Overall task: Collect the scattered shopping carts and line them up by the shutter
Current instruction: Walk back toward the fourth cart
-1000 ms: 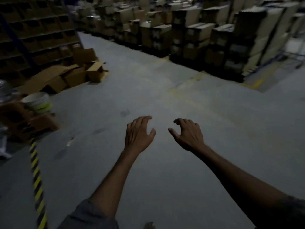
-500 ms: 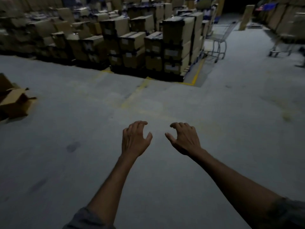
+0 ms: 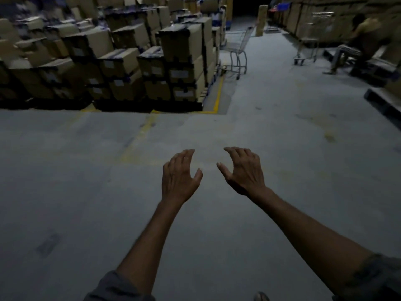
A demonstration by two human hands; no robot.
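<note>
Hands [image 3: 213, 172] empty, fingers spread; 2 shopping carts [image 3: 237, 52] far ahead.

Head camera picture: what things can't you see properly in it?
- Near shopping cart: its left side is hidden behind the stacked boxes.
- Far shopping cart: small, dim and blurred.
- Seated person: blurred, partly cut by the right edge.
- Shutter: not in view.
- Left hand and right hand: empty, arms cut by the bottom edge.
</note>
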